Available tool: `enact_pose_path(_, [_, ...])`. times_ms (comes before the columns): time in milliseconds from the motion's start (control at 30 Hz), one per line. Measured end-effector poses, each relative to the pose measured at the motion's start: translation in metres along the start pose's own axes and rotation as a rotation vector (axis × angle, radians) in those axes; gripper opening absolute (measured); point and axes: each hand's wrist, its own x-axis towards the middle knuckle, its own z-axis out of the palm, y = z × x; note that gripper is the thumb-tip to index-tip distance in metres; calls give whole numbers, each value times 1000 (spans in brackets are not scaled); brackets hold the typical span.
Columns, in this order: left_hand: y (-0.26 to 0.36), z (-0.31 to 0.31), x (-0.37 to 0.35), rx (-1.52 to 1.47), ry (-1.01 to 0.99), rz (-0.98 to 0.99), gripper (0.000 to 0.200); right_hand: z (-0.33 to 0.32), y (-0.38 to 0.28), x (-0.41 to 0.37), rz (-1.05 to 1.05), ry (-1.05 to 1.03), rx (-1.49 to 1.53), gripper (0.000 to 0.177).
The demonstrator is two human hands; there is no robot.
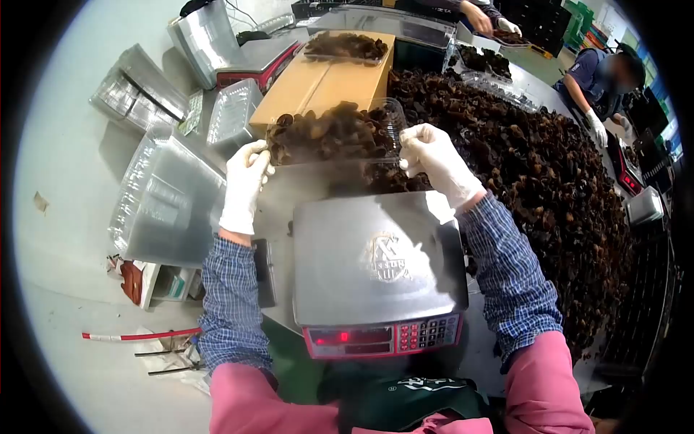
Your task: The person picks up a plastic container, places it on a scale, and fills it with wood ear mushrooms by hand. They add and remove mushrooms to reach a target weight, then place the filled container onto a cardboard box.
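Observation:
A clear plastic tray (395, 124) heaped with dark brown wood ear mushrooms (329, 135) is held up beyond the scale. My left hand (246, 182), in a white glove, pinches its near left corner. With fingers closed, my right hand (439, 160), also gloved, grips the right end. Nearer my body stands a digital scale (354, 267) with a bare metal platform and a red display reading 0. Behind the tray, a cardboard box (293, 90) bears another filled tray (347, 49). To the right spreads a large heap of loose wood ear mushrooms (520, 159).
Stacks of clear trays (170, 199) stand on the left, with a smaller stack (235, 110) beside the box. A second scale (259, 59) sits behind. One co-worker (587, 76) works at a scale (627, 166) on the right; another person's hands (480, 18) show at the top.

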Motion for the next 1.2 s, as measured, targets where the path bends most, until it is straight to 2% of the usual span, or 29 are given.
enact_pose_path(100, [-6, 0, 28, -145, 30, 34, 35, 6, -2, 44, 41, -35, 16, 13])
enact_pose_path(167, [-1, -3, 24, -86, 75, 15, 38, 11, -2, 66, 39, -41, 46, 13])
enact_pose_path(233, [8, -16, 3, -11, 49, 132, 40, 15, -2, 91, 46, -53, -29, 12])
enact_pose_path(300, [20, -32, -24, 295, 173, 355, 45, 22, -7, 110, 94, -12, -48, 12])
enact_pose_path(367, [54, -58, -59, 857, 365, 671, 43, -2, 58, 190, -397, -76, -208, 26])
enact_pose_path(400, [62, -72, -70, 882, 457, 683, 45, -13, 90, 229, -639, -79, -274, 34])
enact_pose_path(433, [66, -88, -79, 905, 551, 695, 46, -8, 71, 222, -542, -60, -355, 28])
enact_pose_path(500, [63, -135, -89, 1196, 737, 595, 41, -4, 41, 201, -435, -62, -621, 18])
enact_pose_path(533, [59, -156, -93, 1308, 715, 426, 36, -2, 21, 189, -454, -77, -848, 13])
enact_pose_path(567, [55, -179, -98, 1415, 687, 250, 31, 0, -18, 148, -590, -120, -1396, 12])
enact_pose_path(600, [41, -203, -97, 1132, 615, 208, 23, -9, -15, 142, -650, -119, -1228, 11])
enact_pose_path(633, [35, -218, -95, 987, 581, 230, 22, -20, -2, 135, -698, -119, -1058, 10])
enact_pose_path(667, [28, -229, -95, 846, 532, 240, 21, -28, 7, 122, -602, -147, -824, 12])
enact_pose_path(700, [22, -242, -92, 709, 463, 236, 21, -36, 10, 104, -341, -205, -283, 14])
enact_pose_path(733, [21, -264, -84, 720, 361, 207, 22, -43, 10, 78, -144, -190, 209, 16])
enact_pose_path(767, [48, -248, -92, 712, 305, 161, 24, -53, 12, 49, -49, -128, 463, 17])
enact_pose_path(833, [40, -275, -73, 682, 298, 101, 28, -88, 15, -33, -20, 97, 286, 31])
enact_pose_path(867, [32, -311, -57, 632, 184, 17, 30, -119, 23, -71, -29, 119, 248, 33])
enact_pose_path(900, [30, -323, -50, 595, 138, 24, 32, -149, 32, -109, -38, 143, 210, 34])
enact_pose_path(933, [29, -325, -45, 593, 103, 63, 32, -191, 50, -148, -5, 176, 314, 29])
enact_pose_path(967, [33, -327, -42, 568, 86, 5, 34, -232, 63, -190, 16, 202, 415, 25])
enact_pose_path(1000, [34, -319, -45, 631, 113, 108, 37, -254, 70, -238, -31, 255, 470, 30])
enact_pose_path(1033, [26, -341, -31, 537, 143, 7, 41, -270, 73, -285, -86, 300, 525, 36])
enact_pose_path(1100, [41, -305, -49, 1016, 292, 331, 44, -286, 72, -378, -141, 562, 346, 48])
enact_pose_path(1167, [60, -276, -63, 1371, 630, 412, 47, -261, 63, -448, -207, 647, 318, 42])
enact_pose_path(1200, [64, -245, -80, 1268, 611, 506, 41, -287, 106, -476, -87, 717, 386, 47])
